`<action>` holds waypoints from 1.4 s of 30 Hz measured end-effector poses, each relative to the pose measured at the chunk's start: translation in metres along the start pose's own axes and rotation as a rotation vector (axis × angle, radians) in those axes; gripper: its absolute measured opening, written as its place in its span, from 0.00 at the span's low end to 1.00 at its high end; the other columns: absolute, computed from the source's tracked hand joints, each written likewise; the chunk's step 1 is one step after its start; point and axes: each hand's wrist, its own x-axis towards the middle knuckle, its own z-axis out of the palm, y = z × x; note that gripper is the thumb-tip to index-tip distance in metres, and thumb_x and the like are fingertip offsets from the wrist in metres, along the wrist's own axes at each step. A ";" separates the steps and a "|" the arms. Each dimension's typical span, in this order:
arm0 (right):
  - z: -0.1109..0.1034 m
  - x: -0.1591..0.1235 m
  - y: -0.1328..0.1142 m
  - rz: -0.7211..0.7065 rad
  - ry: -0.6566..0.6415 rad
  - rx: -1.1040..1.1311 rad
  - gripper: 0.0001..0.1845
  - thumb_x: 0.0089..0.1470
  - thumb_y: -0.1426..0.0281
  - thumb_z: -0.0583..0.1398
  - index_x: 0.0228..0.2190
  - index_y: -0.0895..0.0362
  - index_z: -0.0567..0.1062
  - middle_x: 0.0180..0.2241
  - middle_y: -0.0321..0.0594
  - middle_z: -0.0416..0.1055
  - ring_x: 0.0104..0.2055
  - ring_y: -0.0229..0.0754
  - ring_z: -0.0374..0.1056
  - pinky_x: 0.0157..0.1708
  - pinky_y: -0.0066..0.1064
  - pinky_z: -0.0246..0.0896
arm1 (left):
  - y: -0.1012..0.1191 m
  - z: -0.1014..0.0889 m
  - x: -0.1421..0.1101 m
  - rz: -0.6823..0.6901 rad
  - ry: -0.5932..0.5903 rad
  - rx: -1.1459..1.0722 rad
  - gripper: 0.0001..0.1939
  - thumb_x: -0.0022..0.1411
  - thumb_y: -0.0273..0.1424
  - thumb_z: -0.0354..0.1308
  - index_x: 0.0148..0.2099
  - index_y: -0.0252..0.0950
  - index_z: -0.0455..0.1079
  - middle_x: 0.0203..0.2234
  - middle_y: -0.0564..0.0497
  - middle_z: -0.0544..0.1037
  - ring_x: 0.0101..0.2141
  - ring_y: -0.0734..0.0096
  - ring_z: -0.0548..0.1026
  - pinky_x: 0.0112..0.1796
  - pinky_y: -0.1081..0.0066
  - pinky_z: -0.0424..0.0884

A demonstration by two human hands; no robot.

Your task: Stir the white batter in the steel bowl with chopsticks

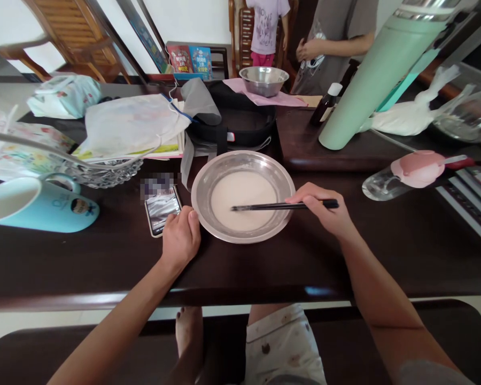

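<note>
A wide metal bowl (242, 236) of milky white liquid (244, 187) stands on the dark table in the head view. My right hand (324, 206), to the right of the bowl, is closed around a pair of black chopsticks (270, 206). They lie nearly level across the bowl, and their tips reach the liquid around its middle. My left hand (181, 238) is curled closed at the bowl's lower left rim, its thumb against the edge; the fingertips are hidden. Just behind that hand lies a lit phone (163, 208).
A light blue mug (44, 206) and a glass basket (104, 174) stand left. On the right are a green thermos (377, 80), a brown bottle (326, 104) and a pink-lidded bottle (401, 176). Behind sits a smaller metal bowl (263, 81). Two people are across the table.
</note>
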 end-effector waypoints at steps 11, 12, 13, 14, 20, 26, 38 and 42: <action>-0.001 0.000 0.001 -0.046 0.063 -0.020 0.17 0.67 0.58 0.61 0.33 0.51 0.86 0.34 0.40 0.85 0.39 0.46 0.82 0.43 0.38 0.73 | 0.013 -0.006 -0.002 -0.040 -0.005 0.246 0.18 0.75 0.32 0.38 0.34 0.41 0.63 0.29 0.42 0.77 0.34 0.49 0.75 0.41 0.52 0.63; -0.001 0.000 0.002 -0.049 0.061 -0.026 0.16 0.67 0.59 0.62 0.33 0.51 0.86 0.34 0.39 0.85 0.39 0.46 0.82 0.43 0.38 0.73 | 0.013 -0.006 -0.002 -0.049 -0.015 0.238 0.18 0.75 0.33 0.38 0.33 0.41 0.62 0.29 0.42 0.77 0.34 0.49 0.75 0.41 0.52 0.63; -0.002 0.000 0.003 -0.044 0.067 -0.024 0.16 0.67 0.59 0.62 0.33 0.50 0.86 0.34 0.39 0.85 0.39 0.45 0.82 0.43 0.38 0.72 | 0.013 -0.006 -0.002 -0.056 -0.022 0.226 0.17 0.75 0.33 0.38 0.33 0.41 0.62 0.29 0.42 0.77 0.34 0.49 0.75 0.41 0.52 0.64; -0.002 0.000 0.004 -0.036 0.080 -0.014 0.15 0.68 0.60 0.62 0.33 0.50 0.86 0.34 0.39 0.85 0.39 0.45 0.82 0.43 0.38 0.72 | 0.013 -0.006 -0.001 -0.060 -0.023 0.210 0.17 0.75 0.34 0.38 0.33 0.42 0.61 0.29 0.42 0.76 0.34 0.49 0.75 0.41 0.52 0.65; -0.001 -0.001 0.004 -0.042 0.069 -0.003 0.17 0.68 0.59 0.61 0.32 0.50 0.86 0.33 0.39 0.85 0.37 0.45 0.81 0.41 0.39 0.72 | 0.004 0.004 -0.001 -0.019 0.018 0.033 0.17 0.76 0.35 0.36 0.32 0.44 0.55 0.26 0.46 0.70 0.33 0.51 0.71 0.49 0.43 0.69; -0.004 0.000 0.004 -0.016 0.098 -0.003 0.17 0.67 0.59 0.61 0.32 0.51 0.86 0.33 0.39 0.85 0.38 0.46 0.81 0.42 0.40 0.71 | -0.002 0.006 0.001 0.054 0.054 -0.042 0.18 0.77 0.35 0.35 0.31 0.45 0.51 0.25 0.48 0.64 0.31 0.53 0.68 0.45 0.48 0.70; -0.003 0.000 0.003 -0.011 0.124 -0.005 0.16 0.67 0.59 0.62 0.34 0.50 0.87 0.34 0.40 0.84 0.36 0.45 0.78 0.38 0.38 0.71 | 0.000 0.002 0.003 0.134 0.077 0.028 0.18 0.78 0.32 0.36 0.31 0.45 0.53 0.24 0.48 0.67 0.28 0.55 0.68 0.34 0.58 0.62; -0.003 -0.001 0.007 -0.019 0.223 0.077 0.20 0.68 0.57 0.60 0.30 0.50 0.86 0.27 0.38 0.81 0.29 0.43 0.74 0.31 0.37 0.66 | -0.001 0.003 0.002 0.141 0.088 0.093 0.19 0.78 0.32 0.36 0.31 0.44 0.55 0.24 0.48 0.69 0.28 0.56 0.70 0.33 0.59 0.60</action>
